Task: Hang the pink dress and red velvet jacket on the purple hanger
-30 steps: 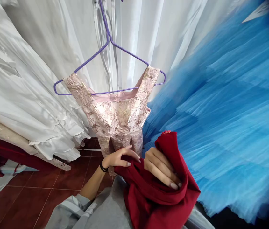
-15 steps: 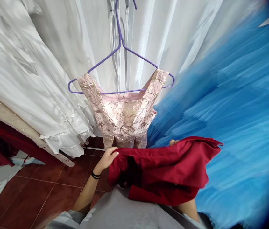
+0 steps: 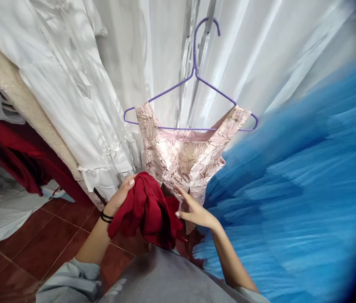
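Observation:
A bunched red garment (image 3: pixel 144 206) hangs in folds from my left hand (image 3: pixel 121 195), whose fingers are closed on its upper left side; a dark part shows among its folds. At the garment's right edge is my right hand (image 3: pixel 196 212), its thumb and fingers apart. Whether the right fingertips touch the cloth I cannot tell. Just behind both hands hangs a pink and gold floral dress (image 3: pixel 190 160) on a purple hanger (image 3: pixel 194 69). The red cloth and my right hand cover part of its skirt.
White garments (image 3: pixel 70 84) hang on the left beside a beige sparkly strip (image 3: pixel 32 97). Blue tulle (image 3: pixel 291 189) fills the right side. White curtains (image 3: pixel 234 50) hang behind. Red cloth (image 3: pixel 16 151) lies at the far left, above the red tiled floor (image 3: pixel 22 261).
The red garment was stretched sideways between both hands and is now gathered in my left. My right hand has come off its right end and moved leftward. The view has shifted left.

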`<state>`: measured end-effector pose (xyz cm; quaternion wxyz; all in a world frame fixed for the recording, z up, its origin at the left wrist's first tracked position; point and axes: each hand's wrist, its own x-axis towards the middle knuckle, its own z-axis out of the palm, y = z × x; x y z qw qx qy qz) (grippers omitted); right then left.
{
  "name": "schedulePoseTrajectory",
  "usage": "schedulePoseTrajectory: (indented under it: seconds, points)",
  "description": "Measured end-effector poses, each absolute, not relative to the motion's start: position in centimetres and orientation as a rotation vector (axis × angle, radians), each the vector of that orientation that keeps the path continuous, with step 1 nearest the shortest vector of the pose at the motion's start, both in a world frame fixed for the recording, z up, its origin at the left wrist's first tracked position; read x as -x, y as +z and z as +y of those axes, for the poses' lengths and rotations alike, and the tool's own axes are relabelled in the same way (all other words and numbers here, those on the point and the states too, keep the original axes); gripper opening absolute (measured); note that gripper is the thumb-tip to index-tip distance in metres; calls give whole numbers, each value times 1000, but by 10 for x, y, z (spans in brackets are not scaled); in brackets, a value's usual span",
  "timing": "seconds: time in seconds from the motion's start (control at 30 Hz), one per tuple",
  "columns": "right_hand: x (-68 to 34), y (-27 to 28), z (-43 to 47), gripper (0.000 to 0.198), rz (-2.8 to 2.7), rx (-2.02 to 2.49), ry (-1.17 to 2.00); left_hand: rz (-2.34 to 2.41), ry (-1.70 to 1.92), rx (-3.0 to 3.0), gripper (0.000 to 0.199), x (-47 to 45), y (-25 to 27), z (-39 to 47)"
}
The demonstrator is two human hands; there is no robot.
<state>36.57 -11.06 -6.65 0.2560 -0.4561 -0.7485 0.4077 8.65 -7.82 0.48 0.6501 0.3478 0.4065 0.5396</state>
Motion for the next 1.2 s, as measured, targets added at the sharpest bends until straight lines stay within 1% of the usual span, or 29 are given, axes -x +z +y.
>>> schedulePoseTrajectory:
  seconds: [0.03,0.07,0.1,0.17,0.2,0.23,0.3,0.4,0.47,0.5,0.6,0.67,0.7,0.83,0.93,1.0,1.1,1.2]
  points:
    - [-342,-64,-102,101,-2064,1093,1100,943,1227,-831,57,-83,12,-84]
    - [-320,-62,-93,101,-2095,982,1094,969,1230,-859,59,-80,19,-90]
    - [-299,-60,-84,90,-2124,909,1093,997,1241,-875,60,-76,28,-98]
    - [-264,-54,-65,48,-2166,838,1117,1063,1304,-877,58,-65,45,-113]
    - [-251,-50,-55,33,-2180,810,1137,1101,1348,-872,57,-58,55,-121]
    - [-241,-43,-45,28,-2198,775,1140,1141,1393,-869,56,-50,64,-129]
    - [-224,-22,-22,29,-2228,663,1045,1199,1484,-897,51,-33,80,-140]
    - [-197,20,7,47,-2209,543,777,1228,1638,-1009,43,-8,98,-147]
    - [-173,46,20,53,-2210,538,663,1243,1779,-1066,37,6,105,-144]
    - [-160,57,24,51,-2269,527,634,1249,1854,-1082,33,12,108,-141]
    - [-124,85,35,34,-2624,505,511,1250,1968,-1096,23,23,115,-127]
    - [-109,108,46,29,-2756,602,317,1243,1965,-1109,25,25,122,-116]
    - [-106,122,54,29,-2725,677,204,1240,1953,-1128,27,25,126,-111]
    - [-120,196,87,40,-2313,868,-202,1250,1876,-1296,42,18,145,-83]
    - [-145,243,105,42,-2178,899,-474,1238,1911,-1414,43,12,159,-45]
    - [-162,262,112,35,-2225,1040,-504,1224,1947,-1453,40,7,169,-17]
    - [-187,280,118,26,-2217,1284,-430,1230,1975,-1474,40,-9,191,16]
    - [-208,299,117,33,-2104,1341,-534,1211,2113,-1594,26,-47,214,21]
